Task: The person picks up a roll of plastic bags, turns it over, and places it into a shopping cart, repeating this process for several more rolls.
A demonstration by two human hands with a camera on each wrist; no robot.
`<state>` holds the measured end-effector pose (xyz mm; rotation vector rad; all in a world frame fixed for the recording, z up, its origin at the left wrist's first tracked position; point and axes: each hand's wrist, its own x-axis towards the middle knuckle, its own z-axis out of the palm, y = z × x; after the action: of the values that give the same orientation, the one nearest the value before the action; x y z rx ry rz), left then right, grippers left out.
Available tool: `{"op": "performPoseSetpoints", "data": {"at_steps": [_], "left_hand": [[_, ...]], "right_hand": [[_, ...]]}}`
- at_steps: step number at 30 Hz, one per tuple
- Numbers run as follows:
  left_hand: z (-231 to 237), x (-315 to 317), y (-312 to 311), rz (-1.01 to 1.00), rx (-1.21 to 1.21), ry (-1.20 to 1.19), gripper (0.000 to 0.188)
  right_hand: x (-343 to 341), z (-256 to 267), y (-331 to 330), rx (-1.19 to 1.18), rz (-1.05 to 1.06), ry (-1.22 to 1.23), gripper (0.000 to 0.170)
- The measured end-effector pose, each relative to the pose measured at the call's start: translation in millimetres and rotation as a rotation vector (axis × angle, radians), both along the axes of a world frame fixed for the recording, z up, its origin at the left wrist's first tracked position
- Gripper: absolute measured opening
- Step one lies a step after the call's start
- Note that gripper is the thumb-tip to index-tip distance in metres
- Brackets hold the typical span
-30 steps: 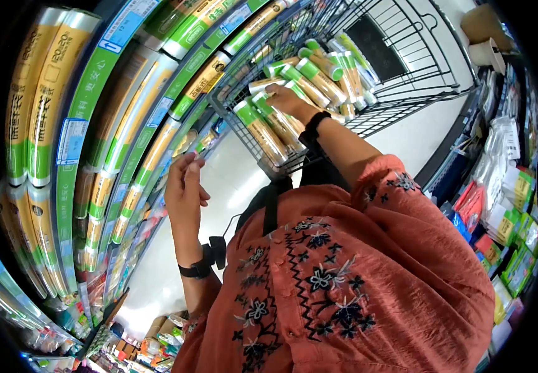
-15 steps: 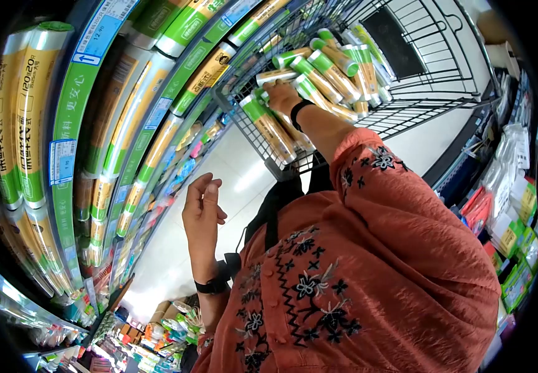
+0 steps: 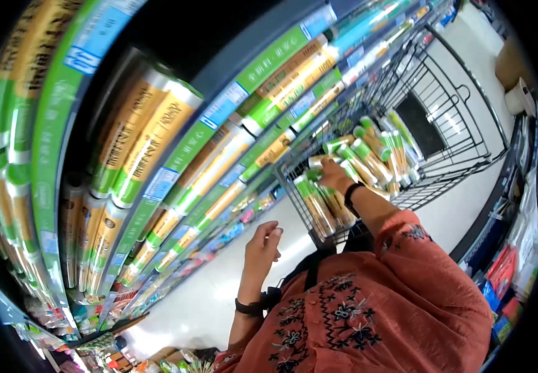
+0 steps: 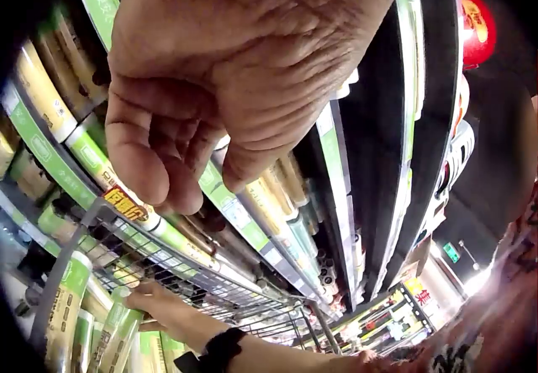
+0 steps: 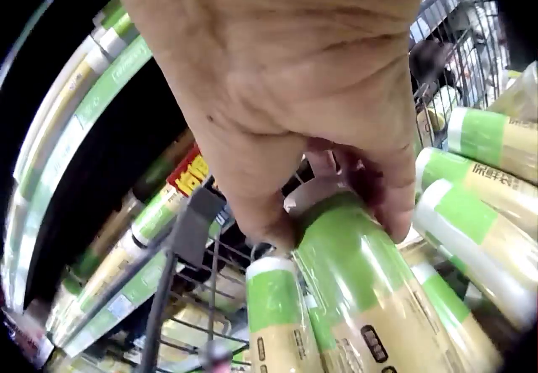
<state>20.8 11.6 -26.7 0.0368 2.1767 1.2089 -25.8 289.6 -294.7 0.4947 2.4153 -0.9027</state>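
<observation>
My right hand is inside the wire cart. In the right wrist view its thumb and fingers pinch the top end of a green and tan roll, which stands among similar rolls. The left wrist view also shows the right hand at that roll. My left hand hangs in the air between the shelves and my body, fingers loosely bent, holding nothing; the left wrist view shows this left hand from the palm side.
Shelves with green edge strips and packed rolls run along the left. More rolls lie across the cart. Hanging packets line the right side. Pale floor shows between the shelves and my body.
The head view has swung, so cart and hands appear farther right and lower, with more shelf showing. The right hand stays at the rolls; the left remains raised and empty.
</observation>
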Motion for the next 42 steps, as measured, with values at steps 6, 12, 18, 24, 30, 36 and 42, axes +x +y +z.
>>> {"op": "performPoseSetpoints", "data": {"at_steps": [6,12,18,24,30,36,42], "left_hand": [[6,-14,7,-0.060,0.086,0.037,0.038],[-15,-45,5,-0.141,0.187,0.185,0.035],[-4,-74,0,-0.102,0.262,0.413,0.050],[51,-62,1,0.088,0.476,0.247,0.065],[71,-50,-13,0.059,0.593,0.137,0.071],[56,-43,-31,0.162,0.531,0.143,0.054],[47,-36,-35,0.215,0.549,0.081,0.049]], "right_hand": [[49,52,55,-0.091,0.078,0.652,0.051],[95,175,90,-0.465,-0.527,0.757,0.053],[121,295,92,-0.830,-0.683,0.803,0.065],[104,320,76,-1.061,-0.686,0.841,0.062],[75,316,52,-1.118,-0.477,0.900,0.059],[63,305,26,-1.131,-0.525,0.813,0.057],[77,296,25,-1.080,-0.483,0.770,0.056]]}}
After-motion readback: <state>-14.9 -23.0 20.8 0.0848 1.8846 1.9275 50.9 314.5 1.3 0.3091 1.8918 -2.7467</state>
